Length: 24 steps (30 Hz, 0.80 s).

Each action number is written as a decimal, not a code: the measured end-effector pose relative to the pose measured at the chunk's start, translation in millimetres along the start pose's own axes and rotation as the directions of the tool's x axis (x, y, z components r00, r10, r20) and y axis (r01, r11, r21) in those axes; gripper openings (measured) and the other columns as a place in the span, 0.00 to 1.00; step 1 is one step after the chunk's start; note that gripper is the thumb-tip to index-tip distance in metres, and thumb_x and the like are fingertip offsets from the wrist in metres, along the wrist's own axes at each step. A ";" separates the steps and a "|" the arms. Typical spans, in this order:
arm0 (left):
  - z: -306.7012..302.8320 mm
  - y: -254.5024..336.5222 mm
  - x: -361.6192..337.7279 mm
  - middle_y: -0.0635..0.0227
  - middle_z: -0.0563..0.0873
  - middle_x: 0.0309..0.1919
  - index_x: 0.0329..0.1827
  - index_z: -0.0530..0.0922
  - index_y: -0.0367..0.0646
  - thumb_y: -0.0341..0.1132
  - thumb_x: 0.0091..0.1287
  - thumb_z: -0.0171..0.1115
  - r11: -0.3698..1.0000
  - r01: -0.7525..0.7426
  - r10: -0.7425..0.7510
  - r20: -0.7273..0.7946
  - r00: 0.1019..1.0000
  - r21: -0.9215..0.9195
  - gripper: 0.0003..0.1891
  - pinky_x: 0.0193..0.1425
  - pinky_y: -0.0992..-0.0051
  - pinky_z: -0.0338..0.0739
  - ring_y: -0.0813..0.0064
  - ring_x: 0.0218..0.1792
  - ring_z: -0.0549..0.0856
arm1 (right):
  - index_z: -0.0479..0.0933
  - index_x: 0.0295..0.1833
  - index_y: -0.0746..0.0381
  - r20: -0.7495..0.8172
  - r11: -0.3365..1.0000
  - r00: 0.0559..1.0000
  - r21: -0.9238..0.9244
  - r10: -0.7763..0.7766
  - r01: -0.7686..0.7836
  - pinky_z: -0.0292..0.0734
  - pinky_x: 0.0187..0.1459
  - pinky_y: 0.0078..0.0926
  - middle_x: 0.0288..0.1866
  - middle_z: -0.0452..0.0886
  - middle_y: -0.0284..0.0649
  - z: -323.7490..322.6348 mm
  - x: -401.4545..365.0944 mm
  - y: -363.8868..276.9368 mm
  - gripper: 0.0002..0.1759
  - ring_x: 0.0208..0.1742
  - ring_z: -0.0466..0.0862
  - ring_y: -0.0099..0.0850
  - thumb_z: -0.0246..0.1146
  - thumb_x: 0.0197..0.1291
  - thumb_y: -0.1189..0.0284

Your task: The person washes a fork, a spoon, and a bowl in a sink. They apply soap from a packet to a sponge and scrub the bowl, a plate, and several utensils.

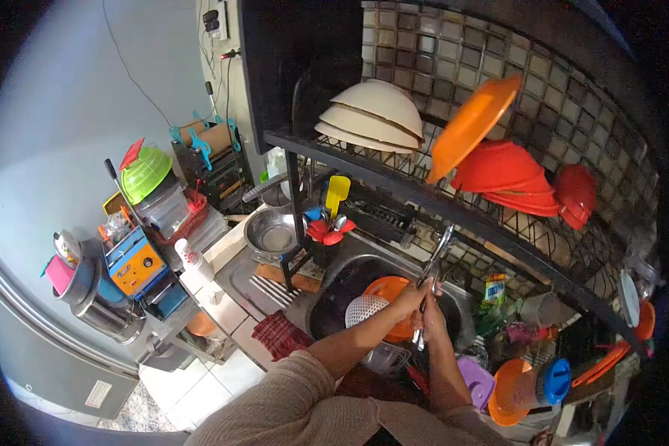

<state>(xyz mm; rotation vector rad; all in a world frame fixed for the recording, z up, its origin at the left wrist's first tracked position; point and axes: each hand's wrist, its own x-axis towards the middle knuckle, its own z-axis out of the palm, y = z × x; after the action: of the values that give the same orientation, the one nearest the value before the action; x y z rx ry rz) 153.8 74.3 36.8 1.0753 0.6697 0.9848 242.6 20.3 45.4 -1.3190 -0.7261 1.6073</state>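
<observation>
My left hand (415, 300) and my right hand (430, 321) are close together over the sink (334, 293), just below the metal faucet (441, 245). Both are closed around a slim shiny metal utensil (420, 340), whose end sticks out below the fingers; its exact kind is hard to make out. Beneath my hands, an orange bowl (385, 287) lies in the sink. A white perforated strainer (363, 309) sits against it, left of my left wrist. A clear plastic container (385, 358) is partly hidden under my forearms.
Above the sink runs a black dish rack (394, 178) with cream bowls (372, 119), an orange plate (476, 123) and red bowls (505, 178). Left are a metal basin (273, 232) and a red cloth (281, 334). Right are a purple lid (476, 380) and a blue-lidded container (556, 380).
</observation>
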 end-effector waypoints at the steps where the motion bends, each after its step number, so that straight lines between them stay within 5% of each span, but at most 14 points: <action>1: -0.1 1.8 -2.2 0.67 0.86 0.35 0.46 0.80 0.42 0.56 0.66 0.52 1.000 0.011 -0.011 0.008 1.000 0.007 0.25 0.34 0.75 0.75 0.77 0.32 0.82 | 0.63 0.21 0.54 -0.007 1.000 1.000 0.013 0.001 -0.001 0.50 0.11 0.20 0.10 0.58 0.28 2.5 -3.2 -1.0 0.35 0.08 0.57 0.22 0.43 0.56 0.32; 5: -7.0 5.0 -2.7 0.68 0.85 0.31 0.44 0.82 0.43 0.46 0.70 0.51 0.906 0.254 -0.181 -0.233 0.956 0.339 0.17 0.30 0.77 0.73 0.80 0.26 0.79 | 0.63 0.22 0.54 0.073 0.992 0.997 0.122 0.014 -0.023 0.50 0.12 0.20 0.13 0.59 0.27 9.5 -10.8 -8.3 0.31 0.10 0.57 0.20 0.42 0.63 0.39; 7: -12.9 -5.0 -5.3 0.66 0.87 0.28 0.39 0.82 0.39 0.52 0.63 0.57 0.974 0.016 0.036 -0.228 0.973 0.225 0.22 0.27 0.73 0.75 0.75 0.26 0.83 | 0.64 0.24 0.54 0.115 0.993 0.993 0.111 0.035 -0.048 0.50 0.12 0.18 0.14 0.60 0.27 11.3 -10.7 -6.8 0.26 0.11 0.56 0.19 0.41 0.67 0.46; 8: -12.5 -11.4 -6.0 0.64 0.85 0.29 0.44 0.80 0.41 0.44 0.67 0.53 0.983 -0.075 0.106 -0.186 0.977 0.165 0.16 0.25 0.74 0.74 0.75 0.22 0.81 | 0.64 0.28 0.54 0.095 0.996 0.995 0.083 0.032 -0.040 0.50 0.13 0.17 0.15 0.61 0.28 11.8 -10.7 -7.6 0.20 0.12 0.57 0.19 0.44 0.67 0.52; 11: -23.0 8.7 -14.7 0.64 0.82 0.28 0.53 0.75 0.44 0.37 0.68 0.49 0.982 0.153 -0.148 -0.056 0.987 0.107 0.15 0.24 0.75 0.74 0.76 0.20 0.77 | 0.65 0.29 0.54 0.092 0.989 0.996 0.151 -0.021 0.007 0.52 0.13 0.17 0.15 0.62 0.28 12.4 4.6 2.5 0.15 0.12 0.59 0.19 0.46 0.66 0.59; 13: -26.2 4.3 -13.6 0.67 0.76 0.23 0.62 0.66 0.46 0.36 0.67 0.47 0.995 0.093 -0.091 -0.048 0.995 0.041 0.20 0.21 0.77 0.71 0.79 0.19 0.73 | 0.66 0.29 0.54 0.112 0.991 0.992 0.125 -0.050 0.036 0.53 0.13 0.17 0.16 0.64 0.28 17.9 3.3 -0.7 0.13 0.12 0.61 0.19 0.46 0.65 0.63; 15: -31.4 9.6 -17.3 0.70 0.72 0.22 0.67 0.57 0.47 0.36 0.67 0.46 0.943 0.294 -0.295 0.017 0.955 -0.153 0.24 0.22 0.78 0.71 0.80 0.19 0.72 | 0.67 0.28 0.55 -0.018 0.984 0.986 0.048 -0.169 0.169 0.54 0.13 0.18 0.18 0.67 0.29 27.7 2.4 -4.5 0.13 0.13 0.62 0.20 0.45 0.65 0.65; 17: -20.6 14.8 -27.5 0.70 0.70 0.21 0.70 0.51 0.48 0.40 0.68 0.48 0.957 0.283 -0.287 -0.066 0.956 -0.061 0.28 0.21 0.78 0.71 0.78 0.19 0.72 | 0.70 0.30 0.57 -0.044 0.971 0.973 0.067 -0.226 0.228 0.57 0.14 0.19 0.20 0.70 0.30 28.0 7.7 -2.7 0.14 0.14 0.65 0.21 0.48 0.65 0.63; 19: -17.2 21.4 -37.6 0.64 0.77 0.29 0.72 0.49 0.48 0.47 0.69 0.49 0.977 0.148 -0.141 -0.053 0.989 0.154 0.32 0.31 0.75 0.76 0.73 0.27 0.78 | 0.73 0.34 0.60 -0.057 0.948 0.948 0.034 -0.313 0.315 0.63 0.18 0.20 0.23 0.73 0.32 34.3 7.6 -5.4 0.17 0.18 0.70 0.22 0.49 0.66 0.59; 20: -13.6 -10.7 -23.0 0.59 0.81 0.39 0.71 0.54 0.46 0.52 0.69 0.48 0.977 -0.200 0.210 -0.164 0.964 0.076 0.32 0.43 0.70 0.76 0.67 0.40 0.81 | 0.75 0.39 0.63 -0.056 0.936 0.937 0.054 -0.346 0.349 0.70 0.25 0.23 0.27 0.76 0.35 33.2 19.7 3.2 0.20 0.25 0.75 0.24 0.49 0.67 0.57; 23: -10.8 -4.3 -29.7 0.65 0.79 0.47 0.63 0.66 0.43 0.54 0.69 0.49 0.988 -0.145 0.155 -0.326 0.933 0.055 0.28 0.52 0.75 0.70 0.73 0.48 0.76 | 0.75 0.43 0.64 -0.063 0.894 0.901 -0.171 -0.429 0.414 0.73 0.33 0.25 0.32 0.78 0.38 28.5 42.6 21.3 0.20 0.32 0.78 0.28 0.48 0.68 0.58; 24: -19.5 -7.7 -25.1 0.60 0.80 0.47 0.59 0.68 0.41 0.53 0.69 0.48 0.994 -0.102 0.112 -0.284 0.952 0.048 0.26 0.52 0.72 0.70 0.69 0.47 0.78 | 0.74 0.47 0.66 -0.026 0.903 0.917 -0.185 -0.398 0.387 0.74 0.38 0.28 0.38 0.79 0.40 36.3 31.6 12.8 0.19 0.38 0.78 0.30 0.49 0.68 0.60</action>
<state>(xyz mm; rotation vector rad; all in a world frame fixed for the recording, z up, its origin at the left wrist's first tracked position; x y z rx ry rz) 129.1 58.4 22.5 1.0149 0.8729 1.2425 203.5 47.1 30.1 -1.2437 -1.0421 1.1931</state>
